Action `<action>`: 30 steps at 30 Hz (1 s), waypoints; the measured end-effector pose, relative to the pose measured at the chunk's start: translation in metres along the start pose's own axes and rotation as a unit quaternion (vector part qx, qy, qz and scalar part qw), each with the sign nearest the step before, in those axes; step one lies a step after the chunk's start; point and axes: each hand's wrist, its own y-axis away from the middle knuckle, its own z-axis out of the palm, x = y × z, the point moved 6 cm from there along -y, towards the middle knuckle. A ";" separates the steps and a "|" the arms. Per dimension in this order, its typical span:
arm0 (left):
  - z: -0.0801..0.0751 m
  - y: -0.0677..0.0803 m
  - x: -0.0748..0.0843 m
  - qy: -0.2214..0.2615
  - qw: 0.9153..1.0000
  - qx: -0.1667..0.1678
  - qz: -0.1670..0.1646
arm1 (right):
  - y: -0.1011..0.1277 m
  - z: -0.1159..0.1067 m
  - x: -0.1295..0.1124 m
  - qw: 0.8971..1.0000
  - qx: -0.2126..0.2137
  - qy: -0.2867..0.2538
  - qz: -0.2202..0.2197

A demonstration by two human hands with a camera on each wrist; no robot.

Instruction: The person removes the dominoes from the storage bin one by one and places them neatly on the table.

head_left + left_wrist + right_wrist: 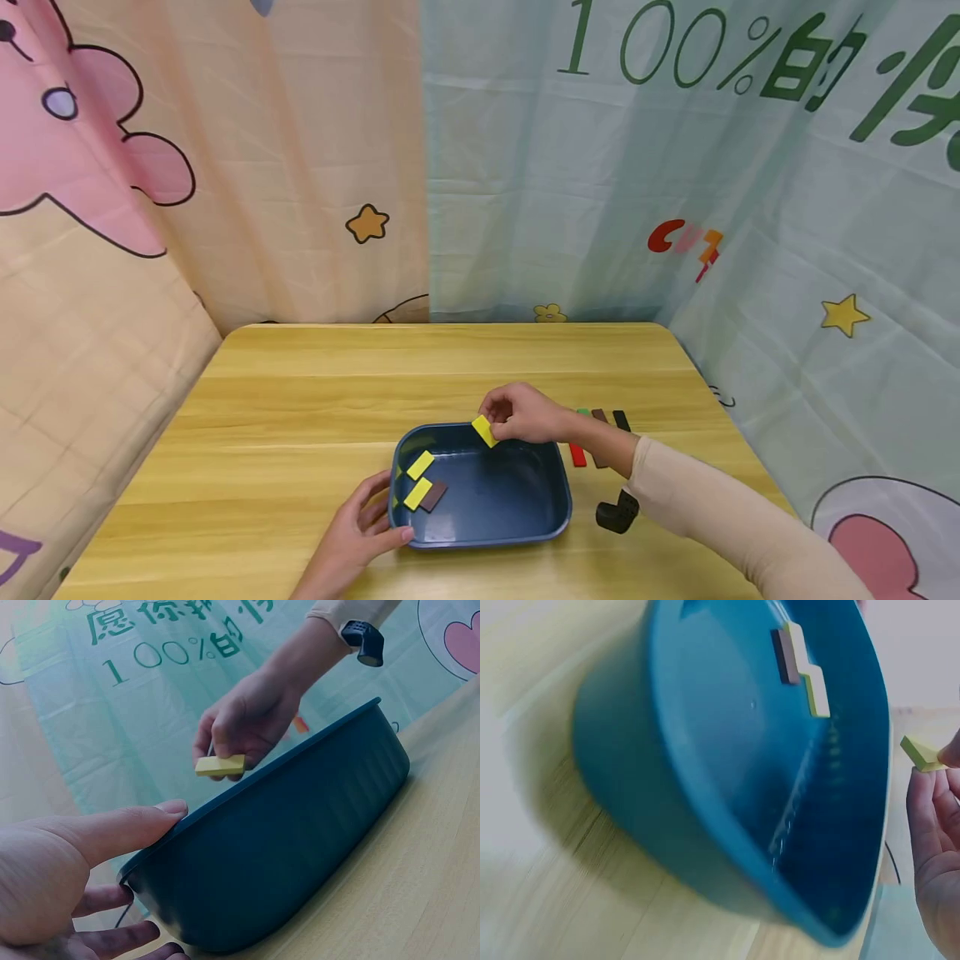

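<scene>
My right hand pinches a small yellow block between thumb and fingers, over the far rim of a dark blue plastic bin. The same block shows above the rim in the left wrist view, and at the right edge of the right wrist view. At the bin's left end, my left hand holds on, thumb on the rim and fingers along the outer wall. Inside, near that end, lie two yellow blocks and a brown block, which sits against the nearer yellow one.
Right of the bin, partly hidden under the right forearm, are red, green, brown and black pieces in rows. A black device is strapped at the right wrist. Printed curtains stand behind the wooden table.
</scene>
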 end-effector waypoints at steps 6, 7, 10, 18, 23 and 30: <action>-0.005 0.002 0.001 -0.007 1.000 0.008 -0.005 | 0.020 -0.017 0.018 0.998 0.033 -0.025 0.036; -0.005 0.002 0.001 -0.007 1.000 0.008 -0.005 | 0.024 -0.019 0.022 0.998 0.036 -0.031 0.040; -0.003 0.000 0.001 -0.004 1.000 0.005 -0.003 | 0.038 -0.026 0.032 0.996 0.047 -0.049 0.051; 0.000 0.000 0.000 0.000 1.000 0.004 -0.007 | 0.068 -0.048 0.055 0.989 0.088 -0.074 0.098; 0.000 0.000 0.000 -0.006 1.000 0.007 -0.012 | 0.092 -0.064 0.074 0.983 0.119 -0.084 0.116; 0.000 0.000 0.000 -0.008 1.000 0.005 -0.011 | 0.124 -0.079 0.106 0.970 0.152 -0.103 0.159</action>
